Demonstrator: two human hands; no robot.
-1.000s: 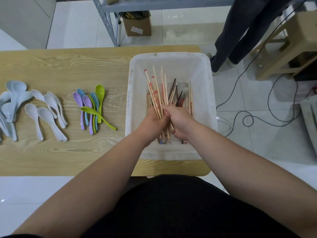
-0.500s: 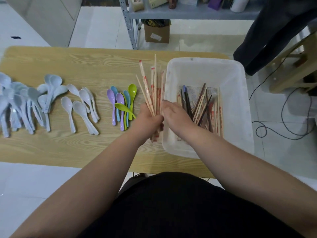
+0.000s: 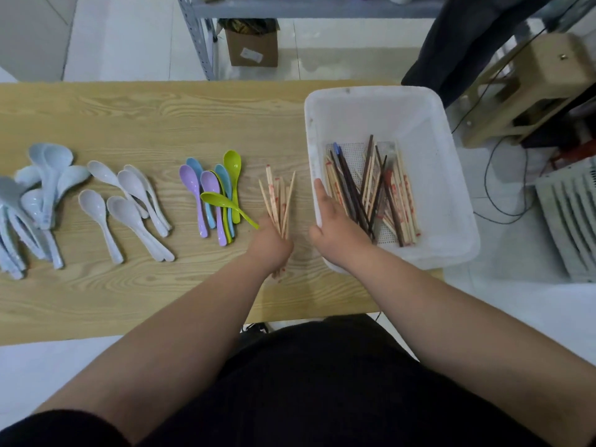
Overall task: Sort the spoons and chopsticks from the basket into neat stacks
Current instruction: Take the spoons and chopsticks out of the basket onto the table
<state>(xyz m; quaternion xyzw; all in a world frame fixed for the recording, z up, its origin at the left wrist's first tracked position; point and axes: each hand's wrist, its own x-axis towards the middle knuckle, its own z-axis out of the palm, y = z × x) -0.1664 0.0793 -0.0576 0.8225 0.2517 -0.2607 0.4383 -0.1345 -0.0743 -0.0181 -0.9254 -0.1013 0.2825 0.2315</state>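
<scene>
On the wooden surface, pale blue spoons, white spoons and coloured spoons lie grouped, bowls toward 12 o'clock. At their 3 o'clock the left hand grips a bundle of pale chopsticks. The right hand reaches into the white basket, thumb straight along its 9 o'clock wall, fingers over the mixed chopsticks; I cannot tell whether it grips any.

Spoons lie left of the basket, chopsticks between them.

Left hand brought pale chopsticks from basket — onto table.
</scene>
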